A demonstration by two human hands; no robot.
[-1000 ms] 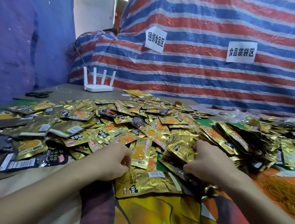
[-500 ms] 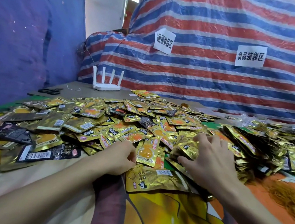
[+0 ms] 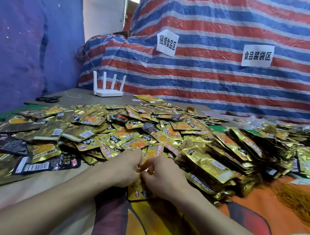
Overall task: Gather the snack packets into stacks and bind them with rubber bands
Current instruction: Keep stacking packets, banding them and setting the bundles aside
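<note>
The right hand (image 3: 162,177) has left the leaning stack (image 3: 208,167) and joined the left hand (image 3: 122,169) — both pinch one gold snack packet (image 3: 141,192); gathering goes on, no binding yet.

**A:** Where is there room on the worktop (image 3: 86,99)?

**B:** Along the near edge, on the bare printed cloth (image 3: 156,225). The far-left corner is open too, except for a white four-antenna router (image 3: 107,92) and black scissors (image 3: 48,98).

**A:** And the middle?

**B:** It's covered by loose gold foil snack packets (image 3: 94,129), all overlapping. To their right, leaning rows of stacked gold packets (image 3: 223,161) rise higher, like a wall.

**A:** The right edge?

**B:** A tangle of orange-brown rubber bands (image 3: 304,202) lies there, near the rows.
</note>
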